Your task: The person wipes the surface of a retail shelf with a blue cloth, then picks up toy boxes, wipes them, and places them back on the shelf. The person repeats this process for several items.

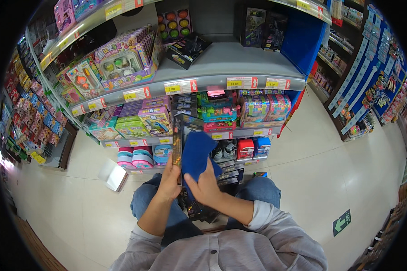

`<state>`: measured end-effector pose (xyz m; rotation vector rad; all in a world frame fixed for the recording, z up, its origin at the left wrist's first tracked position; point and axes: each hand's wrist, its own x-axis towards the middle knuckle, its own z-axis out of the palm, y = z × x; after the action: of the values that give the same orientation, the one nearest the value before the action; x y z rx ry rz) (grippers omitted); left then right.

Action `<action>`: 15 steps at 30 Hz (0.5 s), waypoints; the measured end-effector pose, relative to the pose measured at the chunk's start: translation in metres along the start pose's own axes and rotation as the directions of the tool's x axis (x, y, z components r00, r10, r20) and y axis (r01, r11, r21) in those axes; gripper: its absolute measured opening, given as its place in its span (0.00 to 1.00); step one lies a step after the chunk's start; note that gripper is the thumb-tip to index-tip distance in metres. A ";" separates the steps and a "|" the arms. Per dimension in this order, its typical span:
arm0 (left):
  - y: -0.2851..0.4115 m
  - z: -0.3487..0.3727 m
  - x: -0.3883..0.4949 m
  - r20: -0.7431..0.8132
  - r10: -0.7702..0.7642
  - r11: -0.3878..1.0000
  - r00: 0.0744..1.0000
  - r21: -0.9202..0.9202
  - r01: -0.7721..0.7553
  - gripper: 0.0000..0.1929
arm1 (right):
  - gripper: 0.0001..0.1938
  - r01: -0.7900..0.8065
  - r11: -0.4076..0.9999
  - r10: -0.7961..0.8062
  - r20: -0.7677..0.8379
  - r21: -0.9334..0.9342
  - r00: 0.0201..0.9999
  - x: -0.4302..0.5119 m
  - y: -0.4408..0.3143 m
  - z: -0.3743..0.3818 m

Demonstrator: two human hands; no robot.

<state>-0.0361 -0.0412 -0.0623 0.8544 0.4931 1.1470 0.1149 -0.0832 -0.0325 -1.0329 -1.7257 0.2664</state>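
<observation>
My left hand (170, 179) grips the lower left edge of a dark toy box (177, 149), which stands upright in front of my chest. A blue cloth (196, 152) is in my right hand (206, 186), its fingers pressing it against the face of the box. The cloth hides most of that face. Below and behind my hands, several black boxes (230, 176) are piled between my knees. More dark packages (198, 211) lie nearer my body, partly covered by my forearms.
Ahead, a grey shelf (230, 62) carries two upright black boxes (254, 28), a black box lying askew (188, 50) and a toy display carton (125, 62). Lower tiers hold more boxed toys (156, 122). An open white box (113, 174) rests on the floor at left.
</observation>
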 end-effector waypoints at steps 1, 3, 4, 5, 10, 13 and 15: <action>-0.004 0.005 -0.004 0.049 -0.012 0.995 0.999 -0.103 0.017 0.40 | 0.22 -0.047 0.999 0.048 -0.033 0.024 0.998 0.008 0.007 -0.004; -0.008 0.014 -0.012 -0.096 -0.182 0.983 0.979 0.003 0.184 0.43 | 0.23 -0.122 0.989 0.130 -0.105 0.080 0.986 0.026 0.024 -0.015; -0.008 0.017 -0.017 0.012 -0.226 0.974 0.974 -0.025 0.226 0.47 | 0.20 -0.177 0.976 0.198 -0.177 0.128 0.964 0.035 0.032 -0.021; -0.007 0.020 -0.017 0.069 -0.257 0.966 0.964 -0.024 0.259 0.49 | 0.16 -0.212 0.956 0.260 -0.252 0.203 0.932 0.042 0.040 -0.027; 0.001 0.027 -0.018 0.054 -0.250 0.967 0.967 0.060 0.247 0.43 | 0.18 -0.343 0.443 0.701 -0.082 0.828 0.708 0.054 0.050 -0.043; -0.005 0.033 -0.013 -0.116 -0.081 0.970 0.990 0.221 0.105 0.39 | 0.18 -0.569 0.222 0.852 0.126 0.792 0.507 0.044 0.041 -0.034; -0.007 0.033 -0.007 -0.184 0.208 0.964 0.961 0.206 -0.169 0.36 | 0.17 -0.604 0.207 0.752 0.270 0.770 0.601 0.034 0.030 -0.020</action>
<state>-0.0106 -0.0596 -0.0490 0.9681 0.7106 1.3887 0.1450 -0.0458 -0.0208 -0.9721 -0.6330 1.4038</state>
